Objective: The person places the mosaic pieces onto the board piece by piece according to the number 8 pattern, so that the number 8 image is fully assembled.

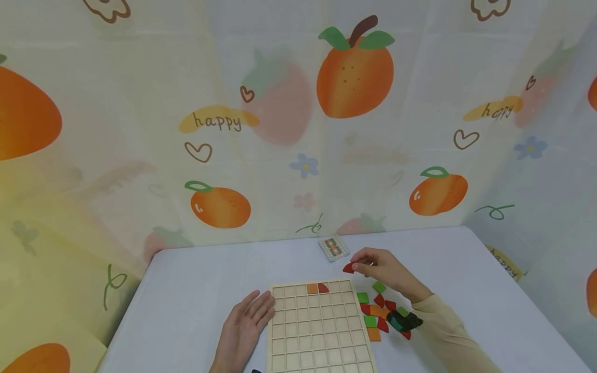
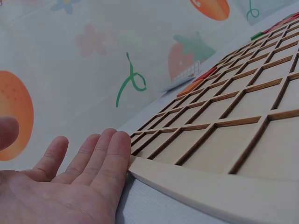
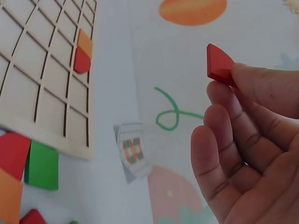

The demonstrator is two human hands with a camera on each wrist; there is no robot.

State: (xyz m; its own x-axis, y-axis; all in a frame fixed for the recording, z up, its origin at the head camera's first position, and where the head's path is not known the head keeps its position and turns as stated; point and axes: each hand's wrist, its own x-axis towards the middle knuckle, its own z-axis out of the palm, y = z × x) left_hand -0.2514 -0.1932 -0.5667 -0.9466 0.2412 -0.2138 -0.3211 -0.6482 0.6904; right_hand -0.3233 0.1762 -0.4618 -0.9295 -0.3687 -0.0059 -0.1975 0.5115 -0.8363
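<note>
Between thumb and fingertips my right hand (image 1: 380, 267) pinches a red quarter-circle tile (image 3: 218, 65), held up beyond the far right corner of a wooden grid board (image 1: 317, 327). My left hand (image 1: 246, 326) lies palm up, fingers straight, at the board's left edge; in the left wrist view its fingertips (image 2: 119, 144) meet the rim. Side by side in the far row of the grid sit an orange square tile (image 1: 312, 288) and a red quarter-circle tile (image 1: 323, 288).
Right of the board lies a loose pile of green, orange and red tiles (image 1: 370, 321), partly hidden by a dark wrist device (image 1: 404, 321). A pattern card (image 1: 333, 248) rests behind the board. A printed curtain (image 1: 280, 181) hangs behind the white table (image 1: 196, 274).
</note>
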